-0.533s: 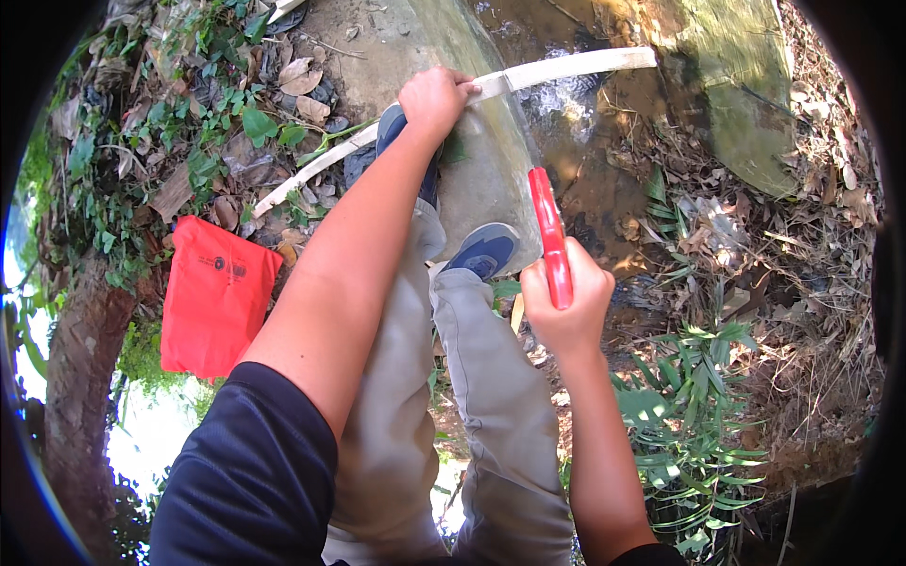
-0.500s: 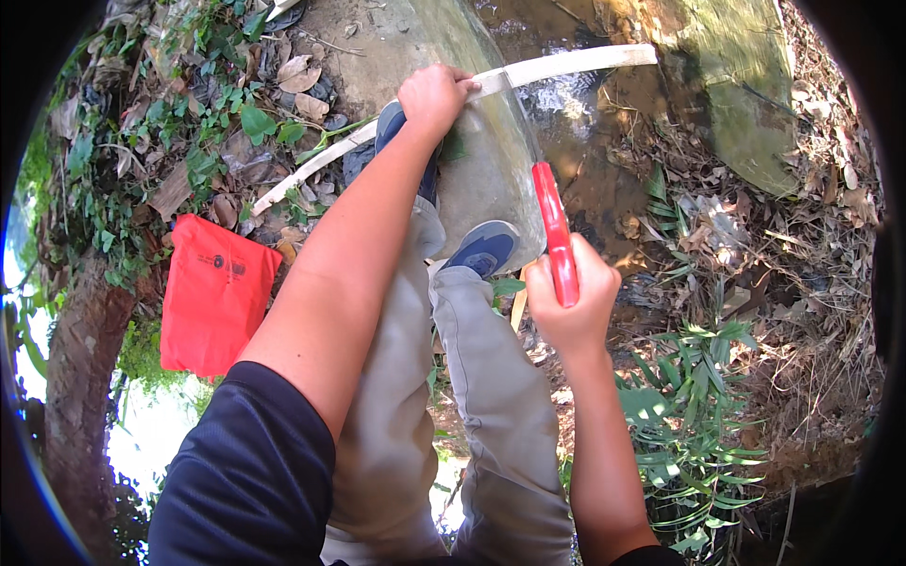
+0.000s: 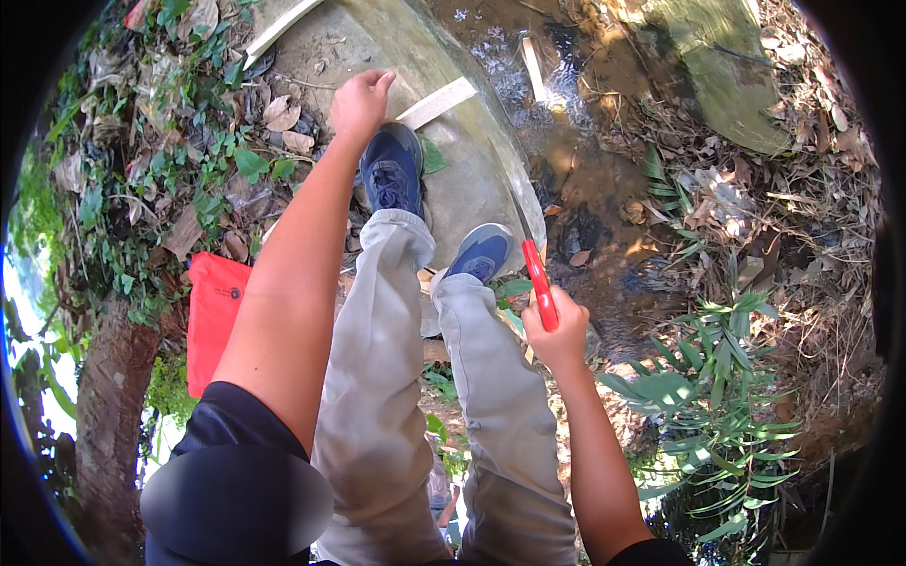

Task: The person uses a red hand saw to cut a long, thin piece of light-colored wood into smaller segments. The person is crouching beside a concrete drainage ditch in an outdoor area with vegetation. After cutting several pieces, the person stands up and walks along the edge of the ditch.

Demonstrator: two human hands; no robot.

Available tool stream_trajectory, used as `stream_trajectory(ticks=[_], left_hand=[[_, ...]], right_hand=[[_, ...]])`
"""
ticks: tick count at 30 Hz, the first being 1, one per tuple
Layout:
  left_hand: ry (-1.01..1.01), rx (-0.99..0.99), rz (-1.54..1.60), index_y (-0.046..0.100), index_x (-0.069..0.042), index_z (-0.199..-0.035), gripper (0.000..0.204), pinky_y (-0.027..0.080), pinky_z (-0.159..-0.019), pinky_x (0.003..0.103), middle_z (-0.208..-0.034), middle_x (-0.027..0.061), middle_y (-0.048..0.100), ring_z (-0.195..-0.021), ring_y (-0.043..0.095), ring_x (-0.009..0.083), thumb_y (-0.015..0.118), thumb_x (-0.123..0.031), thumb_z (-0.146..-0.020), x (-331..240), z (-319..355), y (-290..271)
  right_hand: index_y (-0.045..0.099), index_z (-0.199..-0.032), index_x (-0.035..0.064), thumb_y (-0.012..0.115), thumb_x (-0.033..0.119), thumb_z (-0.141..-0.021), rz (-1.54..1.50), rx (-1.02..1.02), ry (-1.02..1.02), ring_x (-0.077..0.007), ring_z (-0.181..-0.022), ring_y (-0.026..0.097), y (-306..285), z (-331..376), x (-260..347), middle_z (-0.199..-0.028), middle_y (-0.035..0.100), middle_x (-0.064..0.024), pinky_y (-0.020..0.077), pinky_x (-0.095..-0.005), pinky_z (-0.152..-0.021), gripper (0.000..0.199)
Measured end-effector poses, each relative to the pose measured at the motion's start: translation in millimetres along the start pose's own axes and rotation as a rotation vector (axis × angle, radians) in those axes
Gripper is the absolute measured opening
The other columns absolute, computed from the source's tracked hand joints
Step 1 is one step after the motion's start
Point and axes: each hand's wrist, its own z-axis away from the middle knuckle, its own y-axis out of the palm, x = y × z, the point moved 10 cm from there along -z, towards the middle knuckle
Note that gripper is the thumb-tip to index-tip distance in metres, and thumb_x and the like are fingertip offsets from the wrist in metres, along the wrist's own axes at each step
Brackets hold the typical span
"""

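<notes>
A pale wooden strip (image 3: 437, 104) lies on the stone slab under my left shoe (image 3: 392, 170), its cut end pointing to the upper right. My left hand (image 3: 361, 102) is raised just left of that end with its fingers curled in, and nothing shows in them. My right hand (image 3: 559, 325) is wrapped round the red handle of a handsaw (image 3: 538, 283). Its thin blade is seen almost edge-on, near the slab's right edge and apart from the strip. A shorter cut piece of strip (image 3: 533, 71) rests in the shallow water beyond the slab.
The stone slab (image 3: 472, 189) has a curved edge beside muddy water (image 3: 604, 217). Another pale strip (image 3: 283, 30) lies at the top left. A red pouch (image 3: 215, 325) is left of my arm, near a tree trunk (image 3: 109, 396). Leafy plants (image 3: 717, 406) and dry litter line the right.
The strip has parted in two, and the short piece has dropped into the water. My left hand has let go and moved left; the saw has come down, nearer to me.
</notes>
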Motion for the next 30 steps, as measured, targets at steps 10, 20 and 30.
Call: stream_trajectory(ticks=[10, 20, 30], left_hand=[[-0.056, 0.267, 0.08, 0.076, -0.012, -0.095, 0.044, 0.051, -0.066, 0.041, -0.062, 0.0098, 0.065, -0.065, 0.069, 0.0257, 0.049, -0.046, -0.101, 28, 113, -50], [-0.11, 0.512, 0.025, 0.058, -0.015, -0.129, 0.043, 0.052, -0.089, 0.044, -0.104, 0.0095, 0.072, -0.099, 0.068, 0.0308, 0.067, -0.026, -0.088, 25, 195, -76], [0.101, 0.488, 0.145, 0.065, -0.012, -0.121, 0.033, 0.054, -0.076, 0.039, -0.085, 0.0102, 0.071, -0.08, 0.07, 0.0249, 0.066, -0.024, -0.091, -32, 119, -61]], right_hand=[[0.051, -0.076, 0.0034, 0.07, 0.015, -0.082, 0.067, -0.274, 0.256, -0.0296, -0.052, 0.055, -61, 105, -73, -0.059, 0.053, -0.0133, 0.0435, -0.0411, -0.054, 0.023], [0.058, -0.082, 0.0017, 0.072, 0.017, -0.084, -0.119, -0.284, 0.295, -0.0287, -0.061, 0.062, -99, 92, -28, -0.066, 0.062, -0.0135, 0.0473, -0.0411, -0.06, 0.021], [0.067, -0.098, 0.001, 0.074, 0.019, -0.088, -0.194, -0.408, 0.08, -0.0324, -0.066, 0.063, -106, -117, 0, -0.073, 0.065, -0.0168, 0.0492, -0.0397, -0.066, 0.021]])
